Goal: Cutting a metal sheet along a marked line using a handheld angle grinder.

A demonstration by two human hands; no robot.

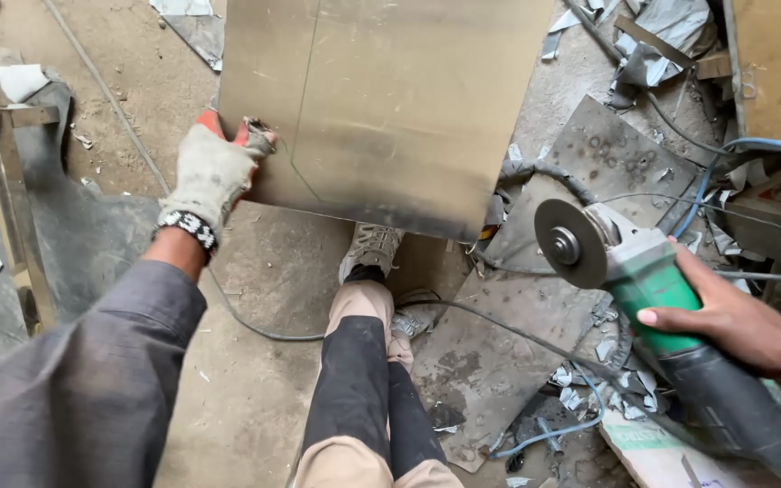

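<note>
A large steel sheet (390, 99) stands tilted on the floor in front of me, with a thin scribed line running across it. My left hand (214, 172), in a worn white and red work glove, grips the sheet's lower left edge. My bare right hand (734, 321) holds a green and grey angle grinder (671, 316) by its body, off to the right of the sheet. The grinder's cutting disc (569, 242) faces me and is apart from the sheet. My foot in a dusty shoe (371, 248) rests at the sheet's bottom edge.
A scuffed metal plate (535, 298) lies flat on the floor under the grinder. Cables (535, 339) and a blue hose (707, 194) trail across the floor. Metal offcuts (653, 41) litter the right side. A metal frame (11, 199) lies at left on dusty concrete.
</note>
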